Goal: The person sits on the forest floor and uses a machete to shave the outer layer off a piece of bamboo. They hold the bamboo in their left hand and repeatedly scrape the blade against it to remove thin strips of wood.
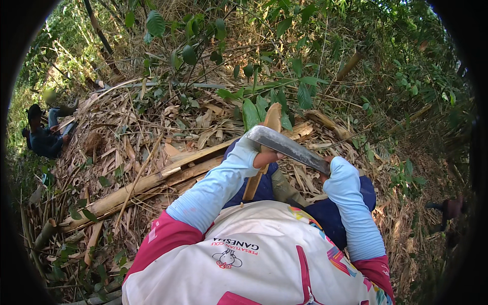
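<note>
My right hand (327, 170) is closed at the near end of a machete (292, 146); its handle is mostly hidden by my fingers and pale blue sleeve. The broad grey blade slants up and left, its blunt tip above my left hand (265, 159). That hand is wrapped round a long, flat strip of tan wood (273, 118), held upright between my legs. The blade crosses in front of the strip; whether they touch I cannot tell. Both forearms are in light blue sleeves, and my knees are in dark blue trousers.
Split bamboo poles (117, 195) lie across dry leaf litter (129, 129) on the left. Leafy twigs (300, 91) hang just ahead of my hands. A person (44, 134) in dark clothes sits farther off at the left. A blurred dark reddish shape (451, 208) is at the right edge.
</note>
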A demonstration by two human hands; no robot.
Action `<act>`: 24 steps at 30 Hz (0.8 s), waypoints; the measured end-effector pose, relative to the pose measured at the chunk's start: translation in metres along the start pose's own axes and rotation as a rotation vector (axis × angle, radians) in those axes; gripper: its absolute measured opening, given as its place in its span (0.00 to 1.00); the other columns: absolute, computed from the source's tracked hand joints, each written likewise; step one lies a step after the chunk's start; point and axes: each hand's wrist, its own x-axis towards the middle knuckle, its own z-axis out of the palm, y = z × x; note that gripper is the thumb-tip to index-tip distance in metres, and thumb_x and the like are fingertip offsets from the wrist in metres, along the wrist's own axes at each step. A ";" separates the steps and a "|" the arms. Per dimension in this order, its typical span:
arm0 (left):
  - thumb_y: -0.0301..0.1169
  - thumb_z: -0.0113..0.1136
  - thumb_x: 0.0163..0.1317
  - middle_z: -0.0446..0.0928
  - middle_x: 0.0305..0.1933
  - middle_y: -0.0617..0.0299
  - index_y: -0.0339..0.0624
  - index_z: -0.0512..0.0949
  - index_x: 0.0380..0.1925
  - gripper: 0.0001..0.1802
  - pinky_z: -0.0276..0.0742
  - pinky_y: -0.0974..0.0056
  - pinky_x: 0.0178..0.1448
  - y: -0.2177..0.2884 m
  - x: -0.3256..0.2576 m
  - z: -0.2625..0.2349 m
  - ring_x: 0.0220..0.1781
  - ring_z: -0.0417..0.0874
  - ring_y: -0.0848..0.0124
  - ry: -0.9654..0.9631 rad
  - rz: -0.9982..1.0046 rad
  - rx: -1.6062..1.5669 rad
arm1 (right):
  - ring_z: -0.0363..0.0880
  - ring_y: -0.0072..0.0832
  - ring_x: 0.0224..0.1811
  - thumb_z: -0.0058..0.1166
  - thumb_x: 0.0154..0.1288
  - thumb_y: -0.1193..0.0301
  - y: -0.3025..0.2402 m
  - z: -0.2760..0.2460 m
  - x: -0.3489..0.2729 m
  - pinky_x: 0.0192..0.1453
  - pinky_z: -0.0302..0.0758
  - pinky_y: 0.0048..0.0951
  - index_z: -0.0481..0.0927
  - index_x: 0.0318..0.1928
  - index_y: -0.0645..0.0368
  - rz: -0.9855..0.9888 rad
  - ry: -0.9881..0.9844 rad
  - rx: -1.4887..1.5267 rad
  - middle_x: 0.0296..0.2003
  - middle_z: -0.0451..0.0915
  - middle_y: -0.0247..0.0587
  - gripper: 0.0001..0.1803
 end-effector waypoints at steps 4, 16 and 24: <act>0.35 0.71 0.48 0.79 0.45 0.58 0.37 0.71 0.52 0.31 0.73 0.63 0.57 0.018 -0.007 0.005 0.50 0.78 0.69 -0.063 0.042 -0.152 | 0.79 0.45 0.35 0.65 0.45 0.72 0.001 -0.015 -0.001 0.40 0.75 0.36 0.80 0.44 0.54 0.034 -0.051 -0.038 0.30 0.79 0.45 0.20; 0.39 0.68 0.53 0.80 0.40 0.58 0.37 0.72 0.48 0.26 0.75 0.64 0.49 0.027 -0.009 0.021 0.42 0.80 0.69 -0.084 -0.022 -0.133 | 0.80 0.45 0.36 0.66 0.43 0.70 0.002 -0.019 -0.010 0.48 0.72 0.40 0.81 0.43 0.52 0.232 -0.154 -0.052 0.30 0.80 0.46 0.21; 0.41 0.63 0.60 0.75 0.26 0.63 0.37 0.73 0.41 0.20 0.73 0.69 0.32 0.017 -0.012 0.041 0.27 0.76 0.74 0.033 0.120 -0.190 | 0.80 0.42 0.42 0.62 0.46 0.68 0.002 -0.006 -0.011 0.53 0.68 0.39 0.80 0.43 0.49 0.323 -0.225 -0.147 0.33 0.81 0.42 0.19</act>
